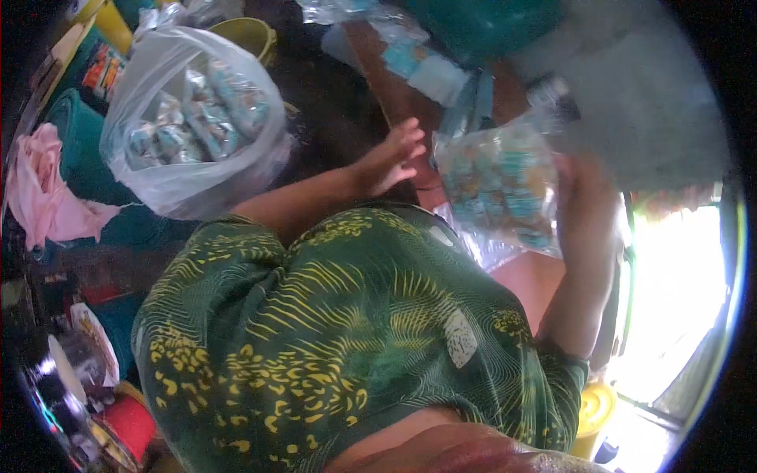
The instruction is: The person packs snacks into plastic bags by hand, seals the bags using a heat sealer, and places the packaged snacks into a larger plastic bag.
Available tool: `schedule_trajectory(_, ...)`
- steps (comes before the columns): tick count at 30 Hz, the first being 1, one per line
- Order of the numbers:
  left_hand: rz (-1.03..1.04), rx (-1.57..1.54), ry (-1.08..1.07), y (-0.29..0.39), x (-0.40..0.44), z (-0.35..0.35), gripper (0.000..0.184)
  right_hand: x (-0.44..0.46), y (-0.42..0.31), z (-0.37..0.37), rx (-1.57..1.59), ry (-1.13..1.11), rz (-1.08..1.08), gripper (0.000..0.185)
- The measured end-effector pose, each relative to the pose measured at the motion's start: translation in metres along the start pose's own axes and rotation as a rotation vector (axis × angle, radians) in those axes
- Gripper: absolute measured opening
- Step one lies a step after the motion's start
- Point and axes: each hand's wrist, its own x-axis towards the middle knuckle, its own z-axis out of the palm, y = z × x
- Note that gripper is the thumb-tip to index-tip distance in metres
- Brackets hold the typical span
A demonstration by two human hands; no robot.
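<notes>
My right hand, blurred by motion, grips the right side of a clear plastic bag filled with small blue, white and brown packets. The bag is held up in front of my body at the right. My left hand is a little to the left of it, apart from the bag, with fingers spread and nothing in them. Beyond my left forearm, a large whitish plastic carrier bag stands with its mouth wide, and several filled clear packs lie inside it.
More blue and white packets lie on a brown surface at the top. A yellow bucket stands behind the carrier bag. Pink cloth hangs over a teal container at left. A yellow lidded bucket is at lower right.
</notes>
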Motion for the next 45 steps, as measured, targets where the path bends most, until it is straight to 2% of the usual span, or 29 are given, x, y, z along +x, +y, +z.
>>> schedule_trajectory(3, 0.172, -0.126, -0.377, 0.015, 0.005, 0.021, 0.109, 0.013, 0.01, -0.003, 0.079, 0.199, 0.098, 0.026)
schedule_trajectory(6, 0.241, -0.026, -0.319, 0.035, 0.002, 0.005, 0.085, 0.023, 0.029, 0.035, 0.202, 0.282, 0.187, 0.027)
schedule_trajectory(7, 0.296, 0.021, -0.189, 0.063, -0.019, 0.031, 0.059, 0.016, 0.036, 0.061, 0.123, 0.253, 0.152, 0.022)
schedule_trajectory(8, 0.305, 0.002, -0.046, 0.066, -0.031, 0.031, 0.054, 0.01, 0.043, 0.087, 0.043, 0.227, 0.115, 0.018)
schedule_trajectory(9, 0.167, 0.194, -0.045, 0.061, -0.028, -0.003, 0.053, 0.003, 0.051, 0.114, -0.035, 0.204, 0.077, 0.014)
schedule_trajectory(10, 0.184, 0.227, -0.099, 0.059, -0.031, -0.014, 0.052, -0.013, 0.035, 0.13, 0.4, 0.215, 0.16, 0.013)
schedule_trajectory(11, 0.053, 0.255, 0.118, 0.026, -0.007, -0.062, 0.047, -0.013, 0.058, 0.202, 0.156, 0.168, 0.063, 0.016)
schedule_trajectory(12, 0.035, 0.314, 0.178, 0.021, -0.007, -0.07, 0.046, -0.025, 0.053, 0.225, 0.468, 0.111, 0.165, 0.019)
schedule_trajectory(14, -0.049, 0.325, 0.255, 0.008, -0.005, -0.065, 0.045, -0.036, 0.046, 0.255, 0.588, -0.048, 0.416, 0.024)
schedule_trajectory(16, -0.173, 0.233, 0.297, 0.006, -0.002, -0.049, 0.045, -0.044, 0.047, 0.263, 0.736, -0.04, 0.489, 0.031)
schedule_trajectory(18, -0.187, 0.276, 0.339, 0.029, 0.002, -0.042, 0.047, -0.028, 0.055, 0.293, 0.655, -0.018, 0.466, 0.029)
schedule_trajectory(20, -0.221, 0.283, 0.351, 0.039, 0.026, -0.041, 0.046, -0.011, 0.063, 0.278, 0.551, -0.061, 0.501, 0.027)
schedule_trajectory(21, -0.265, 0.302, 0.291, 0.049, 0.039, -0.041, 0.048, -0.002, 0.065, 0.277, 0.651, -0.08, 0.564, 0.025)
schedule_trajectory(22, -0.273, 0.356, 0.319, 0.053, 0.056, -0.045, 0.056, 0.007, 0.066, 0.277, 0.748, -0.093, 0.63, 0.024)
schedule_trajectory(24, -0.32, 0.315, 0.444, 0.052, 0.101, -0.066, 0.069, 0.031, 0.091, 0.312, 0.93, -0.032, 0.576, 0.027)
schedule_trajectory(26, -0.343, 0.336, 0.418, 0.062, 0.126, -0.085, 0.068, 0.058, 0.119, 0.369, 1.181, 0.024, 0.601, 0.028)
schedule_trajectory(29, -0.32, 0.326, 0.351, 0.075, 0.139, -0.07, 0.064, 0.067, 0.137, 0.392, 1.511, 0.049, 0.652, 0.033)
schedule_trajectory(32, -0.271, 0.328, 0.345, 0.072, 0.13, -0.056, 0.06, 0.056, 0.157, 0.422, 1.463, 0.121, 0.649, 0.036)
schedule_trajectory(35, -0.318, 0.342, 0.363, 0.071, 0.146, -0.068, 0.061, 0.072, 0.158, 0.407, 1.438, 0.055, 0.641, 0.039)
schedule_trajectory(39, -0.306, 0.373, 0.343, 0.075, 0.174, -0.07, 0.065, 0.097, 0.212, 0.452, 1.259, 0.093, 0.594, 0.039)
schedule_trajectory(42, -0.319, 0.401, 0.348, 0.078, 0.183, -0.067, 0.066, 0.115, 0.214, 0.392, 1.16, 0.12, 0.508, 0.041)
schedule_trajectory(45, -0.273, 0.266, 0.211, 0.066, 0.195, -0.082, 0.066, 0.113, 0.18, 0.295, 0.9, 0.2, 0.301, 0.043)
